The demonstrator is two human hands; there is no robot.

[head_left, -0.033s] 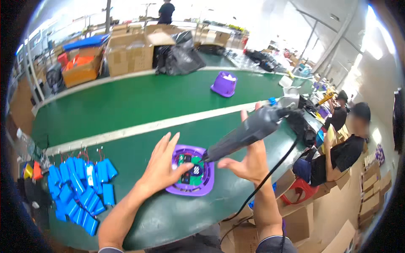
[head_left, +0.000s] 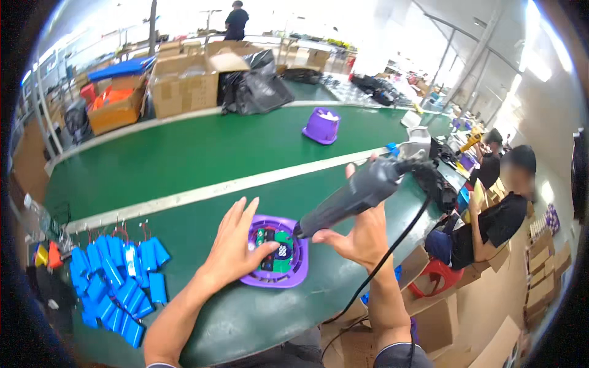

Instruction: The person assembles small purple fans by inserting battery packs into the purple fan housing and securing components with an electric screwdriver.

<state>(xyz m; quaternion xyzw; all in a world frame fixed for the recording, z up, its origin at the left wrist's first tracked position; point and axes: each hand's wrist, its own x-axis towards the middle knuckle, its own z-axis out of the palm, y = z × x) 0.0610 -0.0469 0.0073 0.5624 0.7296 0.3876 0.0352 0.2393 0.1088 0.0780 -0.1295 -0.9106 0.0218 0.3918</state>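
A purple plastic housing (head_left: 299, 274) lies on the green bench in front of me, with a green circuit board (head_left: 284, 262) and dark parts inside. My left hand (head_left: 236, 242) rests against the housing's left side, fingers stretched out flat and thumb laid over the board. A dark grey electric screwdriver (head_left: 350, 195) slants down from the upper right, its tip at the housing's right side. Behind it is my right hand (head_left: 362, 239), fingers stretched upward and thumb spread toward the housing. The screwdriver partly hides this hand; whether they touch, I cannot tell.
Several blue wired battery packs (head_left: 119, 279) are heaped at the left, near a clear bottle (head_left: 46, 221). A second purple housing (head_left: 322, 126) stands beyond the white strip (head_left: 202, 192). A black cable (head_left: 383, 264) hangs from the screwdriver. A co-worker (head_left: 491, 214) sits at the right.
The view has shifted slightly. My right thumb and the screwdriver tip are a little closer to the purple housing's right edge. My left hand stays on it.
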